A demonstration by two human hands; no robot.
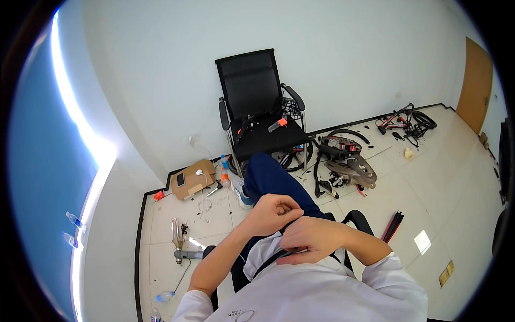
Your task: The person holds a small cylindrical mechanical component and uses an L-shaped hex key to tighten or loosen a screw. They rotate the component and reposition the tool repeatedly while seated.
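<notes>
Both of my hands are together over my lap, close to my white shirt. My left hand (272, 213) is closed, its fingers curled down near the right hand; what they hold, if anything, is hidden. My right hand (314, 239) is closed around a thin black strap (266, 264), which runs from under its fingers down to the left across the shirt. Whether it is a strap or a cable is hard to tell. My leg in dark blue trousers (279, 180) stretches forward beneath the hands.
A black office chair (257, 139) faces me, with small tools on its seat. Bike parts (348, 161) lie to its right, and a red bike frame (394, 123) farther off. At left are a cardboard sheet (196, 182) with a phone, bottles and a metal fork (178, 236).
</notes>
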